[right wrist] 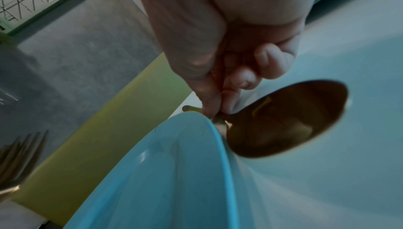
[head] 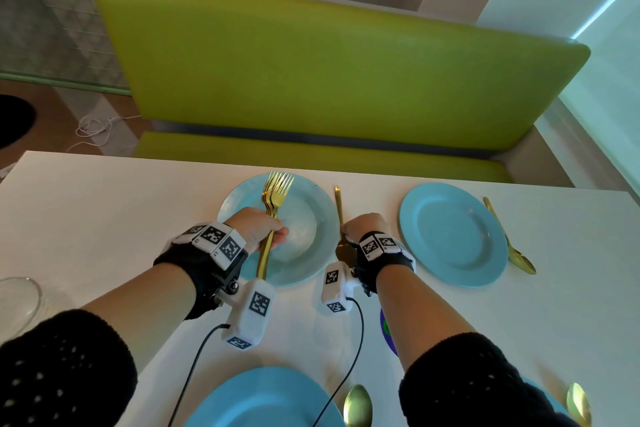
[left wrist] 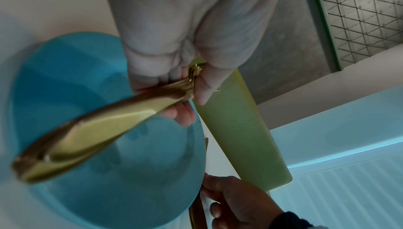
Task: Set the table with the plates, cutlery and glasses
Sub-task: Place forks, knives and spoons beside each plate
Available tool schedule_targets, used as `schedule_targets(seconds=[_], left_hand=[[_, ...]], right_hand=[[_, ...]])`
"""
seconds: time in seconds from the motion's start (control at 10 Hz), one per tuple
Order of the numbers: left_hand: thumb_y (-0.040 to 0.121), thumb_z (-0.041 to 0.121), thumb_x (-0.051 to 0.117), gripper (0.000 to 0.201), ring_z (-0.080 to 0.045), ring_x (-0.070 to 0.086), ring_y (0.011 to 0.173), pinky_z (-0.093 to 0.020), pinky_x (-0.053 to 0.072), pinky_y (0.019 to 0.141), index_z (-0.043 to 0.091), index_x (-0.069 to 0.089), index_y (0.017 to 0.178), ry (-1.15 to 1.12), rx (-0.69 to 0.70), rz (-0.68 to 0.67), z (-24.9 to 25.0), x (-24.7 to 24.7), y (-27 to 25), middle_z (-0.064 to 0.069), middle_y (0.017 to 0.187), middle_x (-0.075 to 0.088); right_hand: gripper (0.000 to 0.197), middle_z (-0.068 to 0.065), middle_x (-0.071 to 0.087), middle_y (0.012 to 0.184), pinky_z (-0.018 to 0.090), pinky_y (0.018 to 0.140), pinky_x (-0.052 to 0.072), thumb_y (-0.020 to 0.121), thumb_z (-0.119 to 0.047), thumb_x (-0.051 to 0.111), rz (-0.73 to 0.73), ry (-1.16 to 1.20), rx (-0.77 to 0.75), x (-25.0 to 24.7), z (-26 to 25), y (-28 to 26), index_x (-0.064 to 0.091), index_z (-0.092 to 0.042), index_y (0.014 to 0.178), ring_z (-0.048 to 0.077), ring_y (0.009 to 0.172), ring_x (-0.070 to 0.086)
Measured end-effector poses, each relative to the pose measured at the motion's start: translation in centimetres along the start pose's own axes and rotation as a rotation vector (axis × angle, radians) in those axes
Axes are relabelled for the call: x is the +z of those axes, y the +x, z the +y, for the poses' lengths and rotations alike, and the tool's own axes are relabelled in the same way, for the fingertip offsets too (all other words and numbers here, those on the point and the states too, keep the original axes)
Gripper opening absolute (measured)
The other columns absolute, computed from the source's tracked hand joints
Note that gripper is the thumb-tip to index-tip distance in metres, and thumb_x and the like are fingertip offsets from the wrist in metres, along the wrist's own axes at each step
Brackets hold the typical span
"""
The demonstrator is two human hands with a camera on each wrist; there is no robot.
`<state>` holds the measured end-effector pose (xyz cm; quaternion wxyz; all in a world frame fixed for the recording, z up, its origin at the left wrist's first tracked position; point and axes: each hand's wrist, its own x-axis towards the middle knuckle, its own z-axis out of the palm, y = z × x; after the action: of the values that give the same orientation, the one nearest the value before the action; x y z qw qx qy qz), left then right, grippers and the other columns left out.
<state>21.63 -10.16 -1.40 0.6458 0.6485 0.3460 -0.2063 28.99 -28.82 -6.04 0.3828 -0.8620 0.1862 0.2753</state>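
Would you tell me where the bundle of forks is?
In the head view, the forks are gripped in the left hand, over the far-left plate.

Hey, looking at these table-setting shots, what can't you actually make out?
- Head view: the exact count of gold forks in the left hand; they overlap.
- Head view: the clear glass, cut off by the left edge.
- Head view: the purple-and-green disc, behind the right forearm.
- Right wrist view: the gold spoon handle, covered by the right hand.
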Motion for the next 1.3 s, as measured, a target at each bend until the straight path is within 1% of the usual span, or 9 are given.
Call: schedule_targets(seconds=[0.1,0.2,0.3,0.4,0.5,0.6,0.7,0.9,1.3], left_hand=[[0.095,0.002,0.046,0.023,-0.017,0.054,0.063,-0.024,0.042,0.061,0.003,0.049,0.073,0.002,0.0,0.0,-0.1,0.0,-0.1,-0.01,0.072,0.058],[0.095,0.0,0.044,0.023,-0.018,0.053,0.063,-0.025,0.042,0.06,0.002,0.047,0.072,-0.004,-0.001,0.008,-0.1,0.1,0.0,-0.011,0.071,0.057],[0.094,-0.005,0.041,0.023,-0.019,0.054,0.064,-0.025,0.044,0.059,0.002,0.047,0.073,0.005,-0.002,0.025,0.0,0.3,0.1,-0.012,0.073,0.057],[0.093,-0.009,0.038,0.018,-0.018,0.056,0.064,-0.025,0.045,0.057,0.0,0.048,0.081,0.027,-0.005,0.013,0.0,0.6,-0.2,-0.011,0.073,0.057],[0.093,-0.009,0.042,0.018,-0.018,0.057,0.063,-0.023,0.047,0.055,0.001,0.05,0.081,0.072,0.008,-0.032,0.1,1.3,-1.0,-0.008,0.063,0.063],[0.089,-0.008,0.05,0.024,-0.025,0.061,0.069,-0.032,0.053,0.067,0.003,0.055,0.068,0.153,0.027,-0.078,0.1,2.1,-1.7,-0.009,0.058,0.065],[0.084,0.001,0.06,0.028,-0.027,0.058,0.074,-0.041,0.05,0.078,0.008,0.062,0.056,0.34,0.09,-0.145,0.0,2.8,-2.2,-0.011,0.062,0.065],[0.083,0.006,0.061,0.014,-0.025,0.059,0.07,-0.035,0.048,0.076,0.006,0.07,0.073,0.452,0.119,-0.222,-0.5,3.4,-3.0,-0.022,0.087,0.072],[0.088,-0.004,0.05,0.022,-0.029,0.056,0.073,-0.034,0.046,0.069,0.006,0.05,0.068,0.349,0.136,0.051,0.7,3.0,-2.0,-0.01,0.062,0.062]], right_hand=[[0.036,0.007,0.063,0.121,0.015,0.048,0.038,0.089,-0.017,0.057,-0.003,-0.003,0.001,0.0,0.0,-0.1,0.059,-0.009,0.125,0.013,0.074,0.05],[0.036,-0.002,0.059,0.086,0.011,0.04,0.04,0.089,-0.017,0.059,-0.003,0.008,0.008,-0.4,0.2,-0.4,0.06,-0.008,0.124,0.006,0.06,0.046],[0.035,0.006,0.066,0.108,0.014,0.049,0.041,0.088,-0.021,0.06,0.009,-0.058,-0.024,-0.6,-0.2,-0.7,0.062,-0.009,0.122,0.012,0.074,0.052],[0.024,0.008,0.068,0.108,0.026,0.074,0.052,0.089,-0.026,0.057,0.121,-0.248,-0.17,-1.0,-1.2,-2.0,0.07,-0.011,0.103,0.019,0.089,0.059],[0.018,0.004,0.071,0.101,0.021,0.084,0.046,0.086,-0.026,0.063,0.134,-0.217,-0.39,-0.9,-2.0,-4.5,0.073,-0.015,0.097,0.019,0.097,0.063],[0.02,0.0,0.072,0.105,0.01,0.08,0.038,0.083,-0.023,0.068,0.048,-0.283,-0.617,-0.2,-1.9,-6.4,0.074,-0.015,0.1,0.014,0.1,0.064],[0.019,-0.001,0.07,0.11,0.019,0.088,0.04,0.086,-0.02,0.063,-0.027,-0.449,-0.725,0.2,-1.5,-7.4,0.074,-0.019,0.102,0.015,0.103,0.061],[0.023,-0.003,0.068,0.116,0.03,0.098,0.044,0.09,-0.023,0.056,-0.128,-0.649,-0.715,-1.1,-0.4,-8.0,0.072,-0.026,0.107,0.018,0.11,0.057],[0.02,0.004,0.069,0.11,0.029,0.093,0.05,0.088,-0.023,0.063,0.045,-0.59,-0.458,-5.8,1.6,-6.1,0.074,-0.014,0.102,0.021,0.107,0.061]])
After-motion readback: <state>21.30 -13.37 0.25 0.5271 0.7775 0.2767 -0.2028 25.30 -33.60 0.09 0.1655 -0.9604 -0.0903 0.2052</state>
